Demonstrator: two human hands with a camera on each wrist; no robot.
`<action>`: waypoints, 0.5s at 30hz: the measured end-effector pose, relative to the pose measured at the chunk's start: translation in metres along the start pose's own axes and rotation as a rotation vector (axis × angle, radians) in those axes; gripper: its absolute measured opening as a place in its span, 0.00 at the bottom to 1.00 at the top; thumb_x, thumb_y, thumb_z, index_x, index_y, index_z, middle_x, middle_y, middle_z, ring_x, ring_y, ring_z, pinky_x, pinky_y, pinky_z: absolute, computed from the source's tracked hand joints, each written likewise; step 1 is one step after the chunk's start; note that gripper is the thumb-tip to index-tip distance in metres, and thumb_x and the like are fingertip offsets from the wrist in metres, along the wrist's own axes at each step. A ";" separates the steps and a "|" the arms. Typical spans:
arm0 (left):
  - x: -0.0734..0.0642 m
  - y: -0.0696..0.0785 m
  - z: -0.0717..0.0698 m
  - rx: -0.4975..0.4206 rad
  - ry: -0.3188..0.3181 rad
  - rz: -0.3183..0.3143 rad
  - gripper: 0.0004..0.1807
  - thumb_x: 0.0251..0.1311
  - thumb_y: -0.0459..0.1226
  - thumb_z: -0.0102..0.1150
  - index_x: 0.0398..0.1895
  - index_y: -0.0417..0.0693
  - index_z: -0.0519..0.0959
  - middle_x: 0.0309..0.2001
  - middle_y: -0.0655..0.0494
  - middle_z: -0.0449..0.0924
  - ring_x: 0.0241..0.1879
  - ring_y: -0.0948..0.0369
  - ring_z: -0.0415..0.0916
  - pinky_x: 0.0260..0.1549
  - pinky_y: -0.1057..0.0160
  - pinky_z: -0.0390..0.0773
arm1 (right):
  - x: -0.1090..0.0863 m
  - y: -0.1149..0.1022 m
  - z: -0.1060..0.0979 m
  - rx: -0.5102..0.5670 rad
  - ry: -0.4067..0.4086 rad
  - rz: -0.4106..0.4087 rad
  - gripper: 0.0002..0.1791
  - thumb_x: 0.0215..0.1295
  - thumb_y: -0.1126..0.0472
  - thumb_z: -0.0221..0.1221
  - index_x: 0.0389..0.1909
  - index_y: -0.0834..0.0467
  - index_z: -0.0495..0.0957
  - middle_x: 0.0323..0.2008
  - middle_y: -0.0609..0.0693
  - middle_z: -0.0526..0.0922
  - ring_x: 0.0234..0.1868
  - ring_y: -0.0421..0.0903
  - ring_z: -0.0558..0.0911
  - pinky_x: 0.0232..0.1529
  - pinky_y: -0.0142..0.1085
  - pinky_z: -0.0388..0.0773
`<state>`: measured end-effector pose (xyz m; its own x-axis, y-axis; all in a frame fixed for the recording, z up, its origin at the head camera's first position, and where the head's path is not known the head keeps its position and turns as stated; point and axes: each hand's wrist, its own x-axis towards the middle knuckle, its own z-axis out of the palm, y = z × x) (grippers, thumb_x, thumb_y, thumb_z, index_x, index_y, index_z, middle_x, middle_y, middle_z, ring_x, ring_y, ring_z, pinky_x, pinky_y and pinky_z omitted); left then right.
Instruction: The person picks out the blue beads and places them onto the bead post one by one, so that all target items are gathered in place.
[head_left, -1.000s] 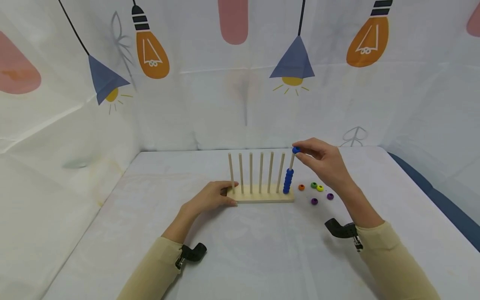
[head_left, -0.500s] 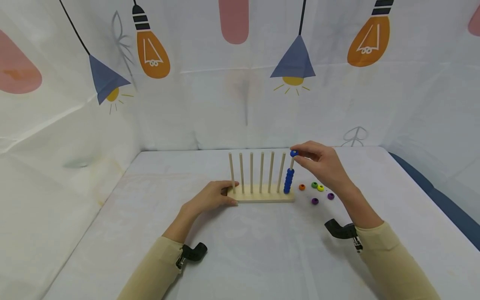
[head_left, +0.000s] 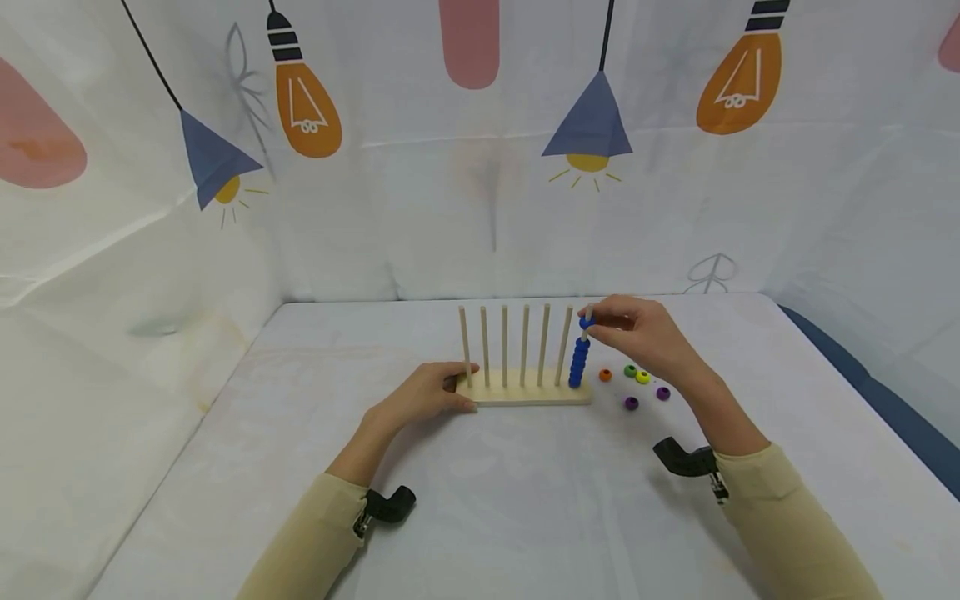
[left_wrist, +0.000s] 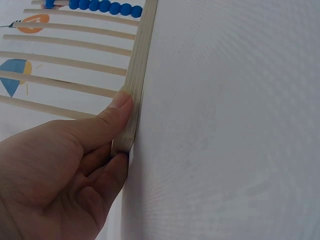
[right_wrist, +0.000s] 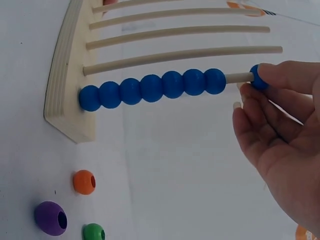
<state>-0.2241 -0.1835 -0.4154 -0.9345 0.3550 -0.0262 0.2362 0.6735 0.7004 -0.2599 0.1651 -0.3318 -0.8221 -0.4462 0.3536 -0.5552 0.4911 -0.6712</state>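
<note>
A wooden peg rack [head_left: 532,398] with a row of upright pegs stands on the table. Its rightmost peg carries a stack of several blue beads [right_wrist: 151,88]. Above that stack, a single blue bead [right_wrist: 259,77] sits around the upper part of the same peg, pinched between the thumb and fingers of my right hand [head_left: 641,333]; a short stretch of bare peg separates it from the stack. My left hand [head_left: 423,392] grips the left end of the base, with the thumb [left_wrist: 120,102] along its near side.
Loose beads lie right of the rack: an orange bead [head_left: 605,375], a green bead [head_left: 630,371], a yellow bead [head_left: 642,377] and two purple beads [head_left: 632,403]. A printed white sheet [head_left: 435,208] hangs behind the white table [head_left: 510,500].
My right hand has moved down, bringing the pinched blue bead from the tip of the rightmost peg a little way down it. The left hand keeps its hold on the base.
</note>
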 end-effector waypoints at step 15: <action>0.000 0.000 0.000 0.025 0.004 0.001 0.35 0.55 0.44 0.72 0.68 0.51 0.74 0.67 0.61 0.75 0.53 0.63 0.72 0.55 0.60 0.73 | -0.001 0.003 0.003 -0.028 -0.081 0.050 0.12 0.69 0.58 0.61 0.49 0.57 0.84 0.46 0.52 0.85 0.46 0.47 0.81 0.48 0.19 0.74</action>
<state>-0.2236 -0.1834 -0.4150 -0.9355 0.3526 -0.0224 0.2435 0.6894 0.6822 -0.2605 0.1645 -0.3355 -0.8365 -0.4793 0.2654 -0.5181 0.5345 -0.6677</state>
